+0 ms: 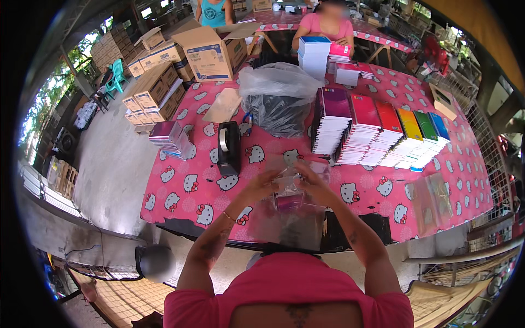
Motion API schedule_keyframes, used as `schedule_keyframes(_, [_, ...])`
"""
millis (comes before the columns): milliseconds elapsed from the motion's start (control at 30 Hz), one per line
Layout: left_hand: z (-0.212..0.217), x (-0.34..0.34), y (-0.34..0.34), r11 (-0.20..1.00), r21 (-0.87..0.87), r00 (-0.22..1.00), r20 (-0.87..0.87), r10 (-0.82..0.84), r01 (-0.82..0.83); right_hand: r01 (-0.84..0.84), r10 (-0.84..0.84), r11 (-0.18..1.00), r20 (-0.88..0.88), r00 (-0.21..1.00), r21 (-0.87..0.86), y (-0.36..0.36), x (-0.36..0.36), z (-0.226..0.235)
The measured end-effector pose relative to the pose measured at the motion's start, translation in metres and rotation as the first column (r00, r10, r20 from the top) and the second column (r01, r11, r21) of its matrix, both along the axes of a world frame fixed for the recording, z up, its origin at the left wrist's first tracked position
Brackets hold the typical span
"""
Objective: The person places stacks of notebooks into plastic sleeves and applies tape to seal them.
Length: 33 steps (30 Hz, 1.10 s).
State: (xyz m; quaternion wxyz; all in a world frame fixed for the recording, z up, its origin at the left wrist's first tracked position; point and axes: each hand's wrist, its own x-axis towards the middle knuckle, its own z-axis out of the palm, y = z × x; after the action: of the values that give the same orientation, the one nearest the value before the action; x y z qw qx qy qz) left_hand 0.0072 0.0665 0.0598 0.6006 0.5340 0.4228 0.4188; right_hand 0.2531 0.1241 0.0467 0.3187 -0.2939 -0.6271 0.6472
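In front of me at the table's near edge, my left hand (264, 185) and my right hand (310, 180) face each other, fingers bent in on crumpled clear plastic. This is a clear plastic bag (288, 185), pinched from both sides. A purple notebook (290, 202) shows through the plastic just below my fingers, only partly visible. More clear plastic sheets (295, 229) lie flat beneath it, reaching the table's near edge. Beyond my left hand stands a black tape dispenser (228, 156) with a roll of tape on it.
Tall stacks of spiral notebooks (363, 134) in several colours stand to the right. A smaller notebook stack (168, 138) sits at left. A plastic-wrapped black bundle (279, 104), blue-handled scissors (248, 123) and an open carton (208, 57) lie farther back. Across the table is a co-worker (328, 27).
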Motion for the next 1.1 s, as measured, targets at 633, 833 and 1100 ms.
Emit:
schedule_keyframes(633, [0.04, 0.034, -0.026, 0.899, 0.436, 0.677, -0.655, 0.337, -0.025, -0.008, -0.239, 0.745, 0.278, 0.93, 0.667, -0.035, -0.006, 0.047])
schedule_keyframes(833, [0.032, 0.034, -0.009, 0.904, 0.385, 0.729, -0.562, 0.391, -0.188, 0.121, -0.257, 0.772, 0.132, 0.957, 0.624, -0.014, -0.004, 0.034])
schedule_keyframes(1100, [-0.04, -0.142, 0.0, 0.421, 0.779, -0.069, -0.506, 0.86, -0.464, 0.207, -0.224, 0.968, 0.122, 0.967, 0.143, -0.022, -0.026, -0.007])
